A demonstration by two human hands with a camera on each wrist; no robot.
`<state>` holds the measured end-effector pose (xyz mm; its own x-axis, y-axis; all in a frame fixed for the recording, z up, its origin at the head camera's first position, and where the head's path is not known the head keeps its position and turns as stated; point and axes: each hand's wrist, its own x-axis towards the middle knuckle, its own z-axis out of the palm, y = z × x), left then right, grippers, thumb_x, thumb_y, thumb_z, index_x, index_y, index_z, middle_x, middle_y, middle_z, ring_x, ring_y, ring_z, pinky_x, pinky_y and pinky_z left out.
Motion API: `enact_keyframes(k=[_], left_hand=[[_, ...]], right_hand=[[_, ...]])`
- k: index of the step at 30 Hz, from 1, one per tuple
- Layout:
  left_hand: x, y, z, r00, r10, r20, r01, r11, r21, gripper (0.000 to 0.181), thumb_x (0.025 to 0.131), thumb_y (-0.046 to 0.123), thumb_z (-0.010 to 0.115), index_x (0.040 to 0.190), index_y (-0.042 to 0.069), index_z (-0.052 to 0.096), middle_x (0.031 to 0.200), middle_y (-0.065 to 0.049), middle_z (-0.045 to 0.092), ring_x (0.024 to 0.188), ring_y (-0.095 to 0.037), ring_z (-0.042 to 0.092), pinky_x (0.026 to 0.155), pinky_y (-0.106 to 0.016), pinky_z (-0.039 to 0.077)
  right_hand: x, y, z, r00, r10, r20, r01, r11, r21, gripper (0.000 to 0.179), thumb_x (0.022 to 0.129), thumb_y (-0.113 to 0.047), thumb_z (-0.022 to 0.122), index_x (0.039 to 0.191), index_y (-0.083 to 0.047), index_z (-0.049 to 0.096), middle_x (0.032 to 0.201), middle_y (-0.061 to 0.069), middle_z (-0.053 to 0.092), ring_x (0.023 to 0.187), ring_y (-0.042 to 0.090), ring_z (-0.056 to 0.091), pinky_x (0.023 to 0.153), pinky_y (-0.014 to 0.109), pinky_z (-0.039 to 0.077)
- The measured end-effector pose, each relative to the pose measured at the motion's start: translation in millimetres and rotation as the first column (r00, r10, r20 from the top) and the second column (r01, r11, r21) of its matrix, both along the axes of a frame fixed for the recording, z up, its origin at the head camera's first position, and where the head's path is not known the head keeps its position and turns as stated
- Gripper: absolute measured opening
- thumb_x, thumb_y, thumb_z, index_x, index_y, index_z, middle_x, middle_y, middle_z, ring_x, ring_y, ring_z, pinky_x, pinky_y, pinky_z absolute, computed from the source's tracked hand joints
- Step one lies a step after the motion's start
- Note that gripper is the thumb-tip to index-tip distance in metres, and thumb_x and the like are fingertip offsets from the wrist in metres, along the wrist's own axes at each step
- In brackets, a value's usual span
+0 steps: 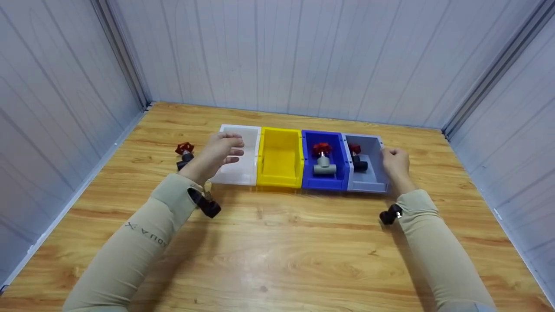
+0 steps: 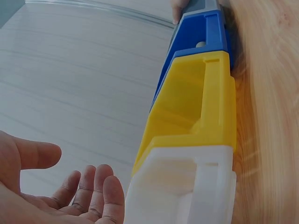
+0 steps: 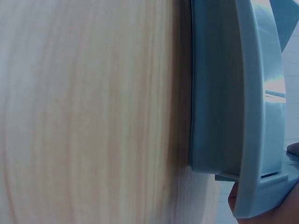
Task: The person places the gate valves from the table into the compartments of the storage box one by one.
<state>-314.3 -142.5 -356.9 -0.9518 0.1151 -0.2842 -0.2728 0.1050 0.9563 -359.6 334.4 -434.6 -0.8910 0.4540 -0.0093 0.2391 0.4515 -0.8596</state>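
My left hand [image 1: 219, 154] hovers over the left side of a white bin [image 1: 247, 169], its fingers loosely extended and holding nothing. In the left wrist view, the thumb stands apart from the fingers. My right hand [image 1: 396, 167] pinches the right wall of a grey bin [image 1: 368, 186]; the right wrist view shows fingers on both sides of that rim. Inside the grey bin lies a black valve [image 1: 360, 164] with a red handwheel. A grey valve [image 1: 324, 167] with a red handwheel lies in the blue bin [image 1: 325, 185].
A yellow bin [image 1: 279, 180] stands between the white and blue ones, all in one touching row. Left of the row, another black valve [image 1: 185, 156] with a red handwheel lies on the wooden table [image 1: 277, 251], partly behind my left forearm. Pale panel walls [image 1: 282, 56] enclose the table.
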Motion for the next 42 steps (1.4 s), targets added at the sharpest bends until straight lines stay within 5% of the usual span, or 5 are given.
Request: enact_keyframes(k=[16, 22, 28, 33, 42], left_hand=[[15.2, -33.9, -7.0, 0.999, -0.002, -0.046, -0.001, 0.999, -0.05, 0.051, 0.113, 0.023, 0.056, 0.157, -0.002, 0.046, 0.156, -0.022, 0.05, 0.142, -0.039, 0.054, 0.124, -0.051, 0.046], [20.6, -47.2, -6.5, 0.999, 0.01, -0.04, -0.014, 0.997, -0.08, 0.049, 0.113, 0.023, 0.057, 0.154, -0.002, 0.048, 0.14, -0.013, 0.057, 0.128, -0.029, 0.06, 0.121, -0.046, 0.048], [23.9, -59.8, -6.8, 0.999, -0.002, -0.052, -0.004, 0.993, -0.12, 0.049, 0.113, 0.024, 0.056, 0.153, -0.004, 0.049, 0.143, -0.014, 0.056, 0.128, -0.029, 0.059, 0.121, -0.046, 0.048], [25.5, -74.1, -11.5, 0.997, -0.023, -0.071, 0.009, 0.983, -0.181, 0.055, 0.112, 0.027, 0.058, 0.156, -0.005, 0.046, 0.151, -0.017, 0.054, 0.123, -0.023, 0.06, 0.111, -0.035, 0.053], [24.4, -99.7, -24.4, 0.996, -0.033, -0.085, 0.012, 0.972, -0.234, 0.051, 0.106, 0.022, 0.069, 0.15, -0.002, 0.055, 0.137, -0.007, 0.065, 0.102, -0.003, 0.068, 0.097, -0.022, 0.057]], right_hand=[[1.5, -5.4, 0.0, 1.0, 0.011, -0.012, -0.011, 1.0, -0.018, 0.026, 0.11, -0.029, 0.053, 0.101, -0.006, 0.064, 0.106, 0.008, 0.06, 0.097, 0.018, 0.053, 0.078, 0.023, 0.044], [1.7, -5.5, -0.8, 1.0, 0.017, -0.017, -0.017, 1.0, -0.009, 0.027, 0.111, -0.029, 0.054, 0.095, -0.008, 0.061, 0.099, 0.006, 0.057, 0.093, 0.018, 0.052, 0.076, 0.025, 0.044], [0.5, -5.3, 1.4, 1.0, 0.022, 0.009, -0.022, 0.999, -0.03, 0.026, 0.111, -0.03, 0.051, 0.1, -0.008, 0.062, 0.107, 0.007, 0.058, 0.098, 0.018, 0.052, 0.079, 0.025, 0.044], [1.2, -4.9, 0.4, 1.0, 0.023, 0.015, -0.023, 0.999, -0.04, 0.026, 0.111, -0.029, 0.051, 0.099, -0.009, 0.061, 0.105, 0.007, 0.057, 0.096, 0.018, 0.052, 0.078, 0.024, 0.044], [-0.1, -5.1, 2.5, 1.0, 0.02, -0.001, -0.02, 0.999, -0.033, 0.025, 0.112, -0.029, 0.053, 0.097, -0.009, 0.06, 0.103, 0.005, 0.056, 0.095, 0.017, 0.051, 0.078, 0.024, 0.042]])
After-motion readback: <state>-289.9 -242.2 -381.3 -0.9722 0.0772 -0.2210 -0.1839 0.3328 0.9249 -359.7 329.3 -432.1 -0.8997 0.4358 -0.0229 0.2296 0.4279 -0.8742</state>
